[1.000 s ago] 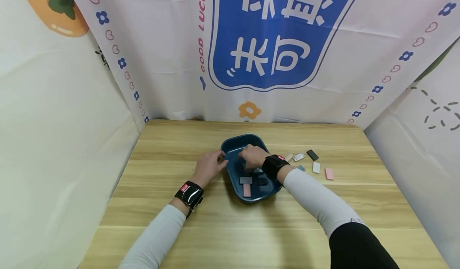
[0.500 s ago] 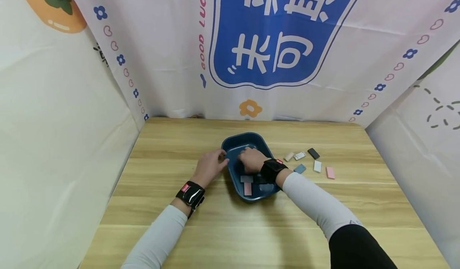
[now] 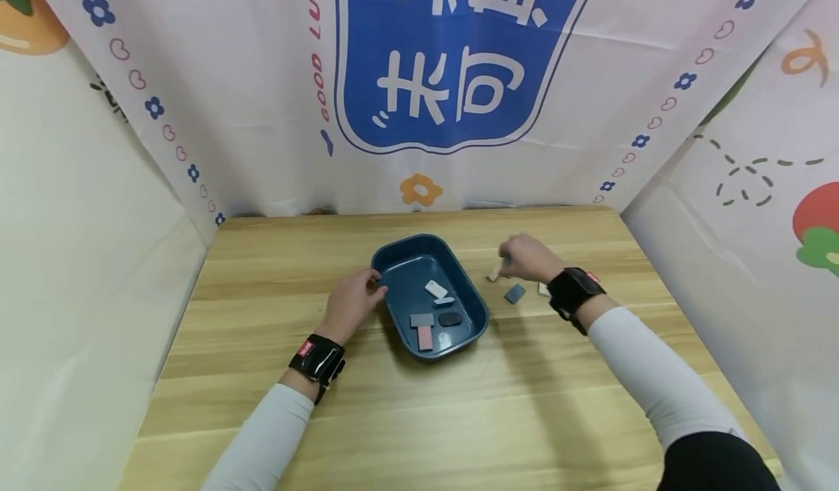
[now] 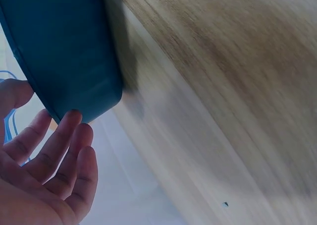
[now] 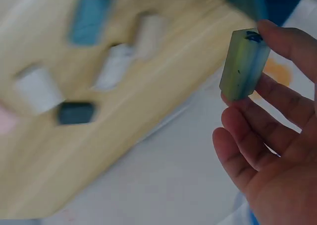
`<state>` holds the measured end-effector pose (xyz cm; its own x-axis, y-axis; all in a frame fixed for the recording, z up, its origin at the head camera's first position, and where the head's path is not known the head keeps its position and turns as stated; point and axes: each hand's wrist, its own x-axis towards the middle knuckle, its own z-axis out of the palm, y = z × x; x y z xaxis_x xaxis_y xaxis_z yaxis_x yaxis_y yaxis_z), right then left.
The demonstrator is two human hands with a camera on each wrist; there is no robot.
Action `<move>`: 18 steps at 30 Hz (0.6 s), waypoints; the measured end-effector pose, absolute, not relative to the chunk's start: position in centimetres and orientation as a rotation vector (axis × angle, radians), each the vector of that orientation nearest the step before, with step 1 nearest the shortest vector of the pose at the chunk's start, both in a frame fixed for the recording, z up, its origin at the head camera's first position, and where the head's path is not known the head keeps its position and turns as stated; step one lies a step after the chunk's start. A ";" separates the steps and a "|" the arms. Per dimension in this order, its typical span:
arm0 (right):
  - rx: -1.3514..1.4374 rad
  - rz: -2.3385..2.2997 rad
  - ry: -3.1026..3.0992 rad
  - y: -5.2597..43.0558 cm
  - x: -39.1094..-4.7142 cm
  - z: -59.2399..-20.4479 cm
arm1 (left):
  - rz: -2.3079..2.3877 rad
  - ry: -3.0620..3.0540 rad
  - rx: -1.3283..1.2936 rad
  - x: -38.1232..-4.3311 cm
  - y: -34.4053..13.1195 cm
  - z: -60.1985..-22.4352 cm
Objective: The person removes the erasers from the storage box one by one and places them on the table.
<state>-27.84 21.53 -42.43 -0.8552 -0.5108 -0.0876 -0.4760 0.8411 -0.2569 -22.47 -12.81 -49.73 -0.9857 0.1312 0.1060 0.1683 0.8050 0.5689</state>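
In the head view, my left hand (image 3: 352, 303) is at the left rim of a dark blue plastic tray (image 3: 405, 280). Its thumb and fingertips touch the rim, fingers loosely bent, as the left wrist view also shows. To the right of the tray, my right hand (image 3: 532, 258) is raised above the table. Between thumb and fingers it pinches a small yellow-green eraser (image 5: 243, 66) with blue marks. Inside the tray lie a white eraser (image 3: 435, 288), a pale one on edge (image 3: 443, 302), a grey one (image 3: 422, 320), a pink one (image 3: 424, 338) and a black one (image 3: 450, 319).
Loose erasers lie on the wooden table (image 3: 406, 411) under my right hand: a blue one (image 5: 90, 17), a beige one (image 5: 150, 35), white ones (image 5: 39, 88), a dark one (image 5: 76, 113) and a pink one (image 5: 6, 120). A printed cloth (image 3: 269, 97) hangs behind.
My right hand has come out of the tray and moved right, over the loose erasers. More of the tray's contents now shows. The left hand keeps its place at the rim while the head view shifts right.
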 end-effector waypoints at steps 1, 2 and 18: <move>-0.719 -0.359 2.853 22.8 -27.6 -42.9 | -0.923 -2.921 -0.250 -22.5 -12.9 -49.6; -0.664 -0.365 2.847 24.0 -27.4 -43.5 | -0.921 -2.916 -0.255 -22.6 -12.9 -49.6; -0.475 -0.289 2.820 29.3 -23.7 -50.5 | -0.841 -2.871 -0.278 -22.3 -12.8 -49.8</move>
